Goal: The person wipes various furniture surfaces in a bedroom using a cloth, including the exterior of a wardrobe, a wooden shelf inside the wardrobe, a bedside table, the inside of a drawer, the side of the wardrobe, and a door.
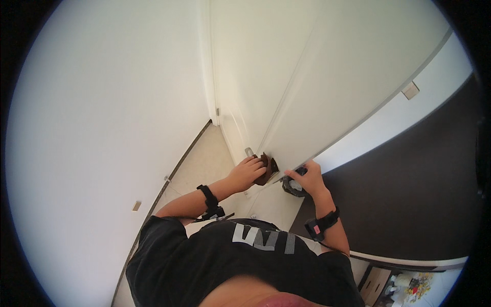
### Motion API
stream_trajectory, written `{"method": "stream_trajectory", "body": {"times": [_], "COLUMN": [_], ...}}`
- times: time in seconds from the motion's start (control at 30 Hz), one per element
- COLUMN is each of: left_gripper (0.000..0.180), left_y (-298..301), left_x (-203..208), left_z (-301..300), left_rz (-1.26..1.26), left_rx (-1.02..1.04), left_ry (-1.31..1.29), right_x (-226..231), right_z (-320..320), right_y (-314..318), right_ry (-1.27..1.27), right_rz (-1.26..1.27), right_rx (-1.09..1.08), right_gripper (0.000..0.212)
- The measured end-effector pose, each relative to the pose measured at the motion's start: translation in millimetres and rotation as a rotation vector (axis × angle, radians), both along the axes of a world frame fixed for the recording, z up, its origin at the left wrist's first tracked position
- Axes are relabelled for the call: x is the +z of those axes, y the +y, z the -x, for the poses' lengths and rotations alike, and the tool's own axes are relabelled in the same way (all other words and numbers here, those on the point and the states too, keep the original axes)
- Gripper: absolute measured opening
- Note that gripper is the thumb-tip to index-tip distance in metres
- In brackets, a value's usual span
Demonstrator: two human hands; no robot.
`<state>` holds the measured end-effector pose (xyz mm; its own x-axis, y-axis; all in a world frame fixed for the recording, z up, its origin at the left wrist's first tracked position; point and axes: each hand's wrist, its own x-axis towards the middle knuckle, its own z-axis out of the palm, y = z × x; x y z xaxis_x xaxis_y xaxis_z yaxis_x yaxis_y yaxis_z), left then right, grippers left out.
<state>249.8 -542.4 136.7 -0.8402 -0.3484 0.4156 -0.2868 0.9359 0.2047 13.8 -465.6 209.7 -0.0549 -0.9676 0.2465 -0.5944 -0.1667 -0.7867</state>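
A white door [337, 61] stands ajar in front of me. My left hand [248, 173] is closed around a brown cloth [264, 171], pressed to the door's face near its free edge. Just beyond these fingers a metal door handle [249, 152] sticks out. My right hand [310, 179] pinches the free edge of the door, its thumb pointing left and its fingers partly behind the edge. Below that hand sits a dark round container with a black bag [293, 186], partly covered by the hand.
A white wall [102, 102] with a dark baseboard [176, 165] runs along my left, with a small plate [136, 205] on it. A large dark brown panel [394, 204] stands at the right. Yellow flowers [418, 289] and a wooden cabinet [376, 284] are at lower right. Pale tiles [204, 153] cover the floor.
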Motion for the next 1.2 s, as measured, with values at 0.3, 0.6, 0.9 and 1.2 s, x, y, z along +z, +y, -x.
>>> {"method": "stream_trajectory", "body": {"times": [0.3, 0.6, 0.9, 1.2], "left_gripper": [0.043, 0.053, 0.045, 0.047], "left_y": [12.1, 15.0, 60.4, 114.7], "left_x": [54.1, 69.6, 38.6, 80.6], "left_z": [-22.8, -83.2, -148.0, -128.1], "left_rz": [-0.163, -1.137, -0.784, -1.089], "left_rx": [0.171, 0.566, 1.141, 0.874], "left_ry": [-0.058, 0.281, 0.741, 0.512], "right_x": [38.7, 15.8, -11.3, -27.0], "right_z": [18.5, -15.6, -32.4, -134.9], "right_y": [-5.9, -43.4, -74.8, -64.1], "right_ry": [0.105, 0.012, -0.023, -0.486], "right_rz": [0.138, 0.097, 0.087, -0.82], "right_rx": [0.478, 0.728, 0.874, 1.263], "right_gripper": [0.043, 0.042, 0.036, 0.069]}}
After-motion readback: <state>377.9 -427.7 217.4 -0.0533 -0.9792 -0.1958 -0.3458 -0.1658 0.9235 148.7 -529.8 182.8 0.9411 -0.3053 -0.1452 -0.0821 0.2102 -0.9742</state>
